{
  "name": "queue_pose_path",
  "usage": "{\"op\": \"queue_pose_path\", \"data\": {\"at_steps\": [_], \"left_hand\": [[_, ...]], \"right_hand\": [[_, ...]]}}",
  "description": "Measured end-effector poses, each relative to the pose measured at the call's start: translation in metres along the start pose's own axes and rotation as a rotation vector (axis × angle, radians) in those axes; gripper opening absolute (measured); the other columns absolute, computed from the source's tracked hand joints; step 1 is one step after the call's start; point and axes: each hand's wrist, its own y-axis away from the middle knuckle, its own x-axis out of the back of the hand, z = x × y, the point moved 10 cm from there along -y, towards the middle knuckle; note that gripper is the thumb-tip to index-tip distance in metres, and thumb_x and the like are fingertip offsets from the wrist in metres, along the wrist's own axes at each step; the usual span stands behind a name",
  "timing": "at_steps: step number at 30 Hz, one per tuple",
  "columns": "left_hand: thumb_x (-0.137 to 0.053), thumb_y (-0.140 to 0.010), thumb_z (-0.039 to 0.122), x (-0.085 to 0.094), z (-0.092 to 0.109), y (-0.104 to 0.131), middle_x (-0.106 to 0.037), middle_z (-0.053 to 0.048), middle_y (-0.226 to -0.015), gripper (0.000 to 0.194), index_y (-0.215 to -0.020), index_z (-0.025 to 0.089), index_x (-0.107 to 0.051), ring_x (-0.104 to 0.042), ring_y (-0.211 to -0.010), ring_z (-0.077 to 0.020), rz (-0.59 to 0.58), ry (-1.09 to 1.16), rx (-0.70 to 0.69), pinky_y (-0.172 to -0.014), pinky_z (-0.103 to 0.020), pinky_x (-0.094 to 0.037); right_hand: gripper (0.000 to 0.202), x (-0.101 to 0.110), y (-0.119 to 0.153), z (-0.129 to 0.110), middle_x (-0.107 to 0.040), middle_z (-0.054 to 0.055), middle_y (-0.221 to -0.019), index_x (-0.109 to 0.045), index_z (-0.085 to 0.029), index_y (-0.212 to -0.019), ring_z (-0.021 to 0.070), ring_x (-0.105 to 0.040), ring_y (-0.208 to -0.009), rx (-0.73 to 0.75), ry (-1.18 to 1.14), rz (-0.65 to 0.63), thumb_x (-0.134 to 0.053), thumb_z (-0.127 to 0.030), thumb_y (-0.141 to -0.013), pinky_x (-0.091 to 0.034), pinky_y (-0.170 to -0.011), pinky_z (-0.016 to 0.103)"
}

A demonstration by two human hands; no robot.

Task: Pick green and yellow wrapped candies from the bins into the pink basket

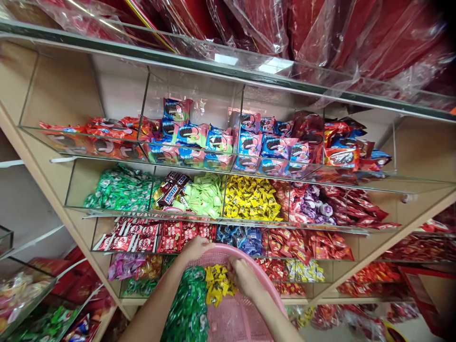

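A pink plastic basket [261, 270] with mesh sides is held in front of the shelves. My left hand [197, 248] grips its far rim, fingers closed over the edge. Inside, green-wrapped candies [188, 304] fill the left part, and a small pile of yellow-wrapped candies [218, 285] lies beside them. My right hand [244, 276] is over the basket at the right edge of the yellow pile. Its fingers are curled closed; whatever they hold, if anything, is hidden. Bare pink mesh shows in the right part of the basket floor.
Wooden shelving with clear dividers holds yellow candies [251, 198], green candies [121, 190], Snickers bars [171, 194] and red packets [176, 237]. Packaged cookies [192, 135] stand above, behind a clear front panel. Red plastic-wrapped goods [256, 23] overhang the top glass edge [199, 71].
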Motion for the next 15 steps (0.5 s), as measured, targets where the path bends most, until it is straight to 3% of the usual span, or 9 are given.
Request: {"op": "queue_pose_path", "data": {"at_steps": [11, 15], "left_hand": [[-0.043, -0.064, 0.066, 0.001, 0.002, 0.002, -0.046, 0.003, -0.052, 0.052, -0.059, 0.016, -0.055, -0.039, -0.054, -0.0113, -0.003, 0.003, 0.017, -0.052, -0.021, -0.023], [-0.043, -0.065, 0.067, 0.001, 0.002, 0.001, -0.045, 0.003, -0.052, 0.053, -0.061, 0.016, -0.055, -0.038, -0.054, -0.0109, -0.004, 0.020, -0.005, -0.053, -0.021, -0.024]], "right_hand": [[0.019, -0.007, 0.003, 0.002, -0.059, 0.005, -0.085, -0.053, -0.017, -0.083, 0.0176, -0.053, -0.077, -0.081, 0.062, -0.082, -0.046, -0.009, -0.068, -0.033, -0.063, 0.024], [0.026, 0.008, 0.005, -0.011, -0.059, 0.007, -0.094, -0.054, -0.018, -0.092, 0.0195, -0.054, -0.084, -0.056, 0.063, -0.091, -0.050, -0.011, -0.068, -0.036, -0.067, 0.025]]}}
